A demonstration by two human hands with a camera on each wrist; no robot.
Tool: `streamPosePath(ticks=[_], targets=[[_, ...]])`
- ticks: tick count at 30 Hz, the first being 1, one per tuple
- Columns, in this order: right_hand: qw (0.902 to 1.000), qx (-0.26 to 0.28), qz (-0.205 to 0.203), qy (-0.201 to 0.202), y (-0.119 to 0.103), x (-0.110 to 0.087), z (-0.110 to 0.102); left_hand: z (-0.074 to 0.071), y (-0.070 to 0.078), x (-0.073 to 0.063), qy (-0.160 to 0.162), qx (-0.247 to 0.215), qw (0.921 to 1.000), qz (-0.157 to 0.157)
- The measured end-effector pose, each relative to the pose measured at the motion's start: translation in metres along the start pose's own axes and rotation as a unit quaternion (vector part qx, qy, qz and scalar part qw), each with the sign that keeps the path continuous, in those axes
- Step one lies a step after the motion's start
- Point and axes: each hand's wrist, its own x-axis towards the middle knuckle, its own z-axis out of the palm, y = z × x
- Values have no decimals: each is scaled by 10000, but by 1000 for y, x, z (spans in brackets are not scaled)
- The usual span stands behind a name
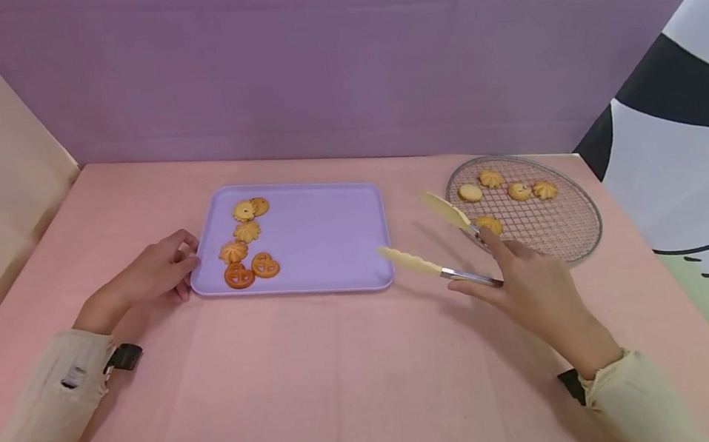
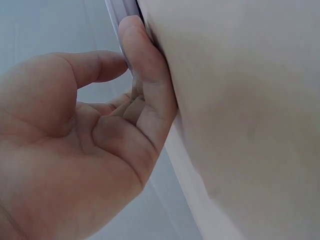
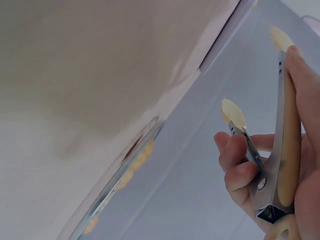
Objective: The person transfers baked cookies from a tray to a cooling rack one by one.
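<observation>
Two hands: left hand [image 1: 155, 269] at the tray's left edge, right hand [image 1: 535, 294] near the rack, both in pale sleeves [image 1: 50, 410].
Left grip: thumb and a bent finger pinched the left rim of the lilac tray [image 1: 329, 235]; the wrist view showed the rim between them.
Right grip: fingers and thumb closed around the metal arms of the tongs [image 1: 431, 267].
Tongs: held above the table, between tray and rack. Jaws stood apart, cream-coloured ends toward the left; the nearer end appeared over the tray's near right corner in the head view, the farther one beside the rack's left edge. Height could not be judged.
Tray: lay flat, left of centre. Six cookies sat in its left part: a ring-topped cookie [image 1: 243, 211] overlapping a round cookie [image 1: 261, 205] at the far end, two ridged cookies [image 1: 247, 231] nearer, then two pretzel-shaped cookies [image 1: 265, 265] side by side at the near edge.
Rack: oval wire rack [image 1: 537, 230] at the right far side, bearing five cookies. Plain round cookie [image 1: 470, 193] at left, fluted cookie [image 1: 491, 178] farther back, two more toward the right, one near the left rim by the tongs.
Table: pink cover [image 1: 294, 378]; purple backdrop [image 1: 321, 68] along the far side.
</observation>
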Motion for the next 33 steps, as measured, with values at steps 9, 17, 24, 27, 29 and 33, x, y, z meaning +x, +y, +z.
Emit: streamPosePath(ticks=[9, 17, 24, 27, 29, 33], targets=[[9969, -49, -729, 305, -27, 21, 7, 0, 1, 1, -3, -28, 10000, -20], [9938, 123, -1096, 130, -57, 41, 10, 1, -1, 1, 7, 26, 10000, -8], [9922, 117, -1235, -92, -78, 55, 19, 2, -2, 1, 35, -10, 10000, 35], [9924, 181, -1206, -160, -84, 60, 24, 2, -2, 1, 38, -23, 10000, 46], [9926, 218, -1176, -218, -88, 63, 27, 2, -2, 0, 48, -32, 10000, 57], [9924, 266, -1154, -326, -94, 69, 31, 1, -2, 1, 103, -39, 9998, 156]])
